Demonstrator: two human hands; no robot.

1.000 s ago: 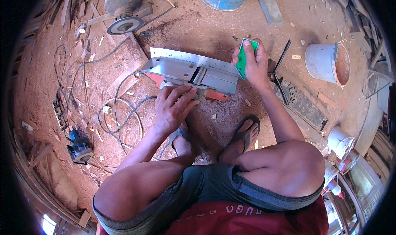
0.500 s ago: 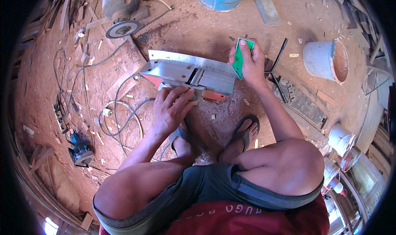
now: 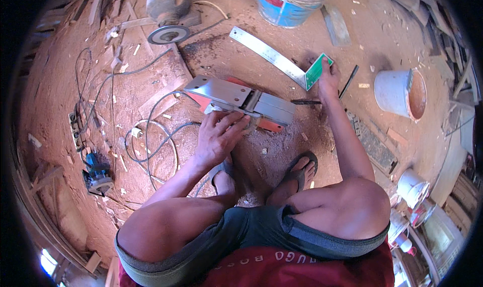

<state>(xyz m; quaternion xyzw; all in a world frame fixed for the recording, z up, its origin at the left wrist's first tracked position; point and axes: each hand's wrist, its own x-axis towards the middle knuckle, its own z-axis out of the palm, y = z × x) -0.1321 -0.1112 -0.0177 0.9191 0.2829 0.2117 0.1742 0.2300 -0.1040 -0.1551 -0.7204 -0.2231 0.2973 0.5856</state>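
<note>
An upturned electric planer [image 3: 216, 91] sits before me on the ground, its flat metal sole facing up and orange-red body parts showing below. My left hand [image 3: 220, 137] is closed round the near side of it, by the middle; the fingertips are partly hidden. In my right hand [image 3: 328, 81] is a try square [image 3: 271, 55], gripped by its green handle with the thumb on top. The square's steel blade points away to the far left, beyond the planer and apart from its sole.
A bench grinder-like motor with a disc [image 3: 169, 34] stands far left. A blue bucket [image 3: 289, 7] is at the back, a white bucket [image 3: 395, 93] at right. Cables [image 3: 151, 156] loop on the left near a blue power tool [image 3: 96, 173]. A black metal bar [image 3: 348, 81] lies beyond my right forearm.
The try square has come off the planer's sole and moved away and to the right, its blade now swung out behind the planer. My left hand stays on the planer.
</note>
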